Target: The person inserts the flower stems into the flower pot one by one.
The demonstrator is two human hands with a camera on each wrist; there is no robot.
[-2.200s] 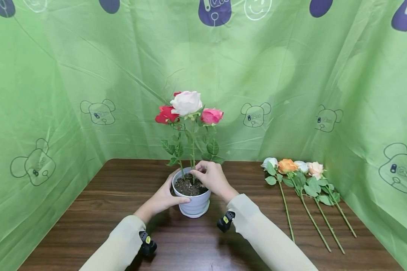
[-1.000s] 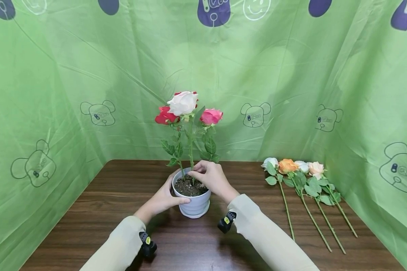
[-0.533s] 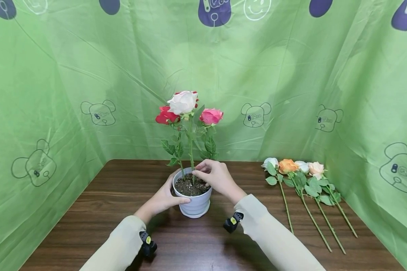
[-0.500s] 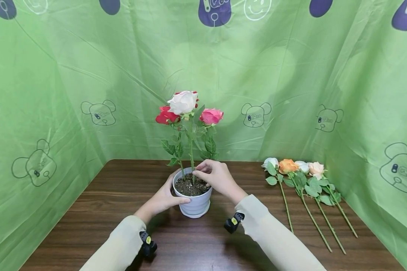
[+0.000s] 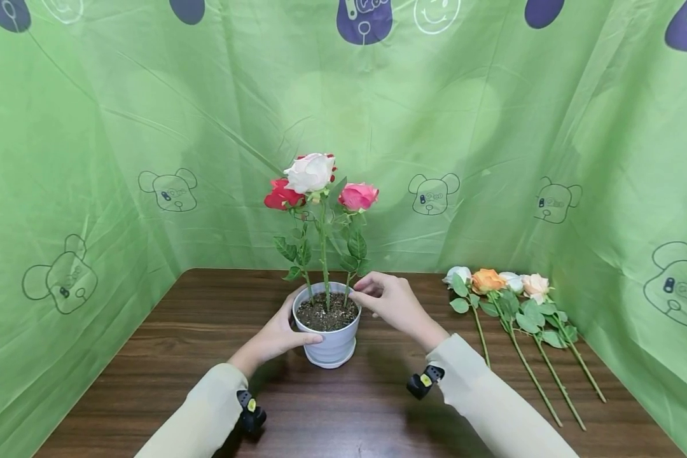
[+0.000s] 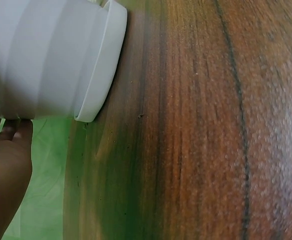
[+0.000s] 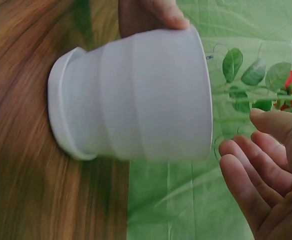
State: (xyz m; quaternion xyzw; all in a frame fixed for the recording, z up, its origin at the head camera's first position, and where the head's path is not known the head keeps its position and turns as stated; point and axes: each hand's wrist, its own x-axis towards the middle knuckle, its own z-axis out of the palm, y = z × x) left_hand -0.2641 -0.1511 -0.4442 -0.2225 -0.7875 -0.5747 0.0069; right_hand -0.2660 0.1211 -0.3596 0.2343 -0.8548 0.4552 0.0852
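Observation:
A white flower pot (image 5: 334, 346) of dark soil (image 5: 323, 316) stands on its saucer. My left hand (image 5: 275, 335) grips the pot's left side, thumb across the front; the left wrist view shows its fingers against the pot wall (image 6: 40, 60). Upright in the soil are a white rose (image 5: 311, 173), a red rose (image 5: 283, 194) and a pink rose (image 5: 359, 196). More red petals show behind the white bloom. Just off the pot's right rim is my right hand (image 5: 394, 303). In the right wrist view its loosely bent fingers (image 7: 258, 165) hold nothing.
Several cut roses lie on the right of the wooden table (image 5: 217, 305), among them an orange rose (image 5: 487, 280) and a peach rose (image 5: 535, 287). A green cloth (image 5: 235, 127) with printed bears hangs round the back and sides.
My right hand has let go of the white rose's stem and moved right, past the pot's rim. Earlier the white bloom shifted slightly left. The left hand keeps its hold on the pot.

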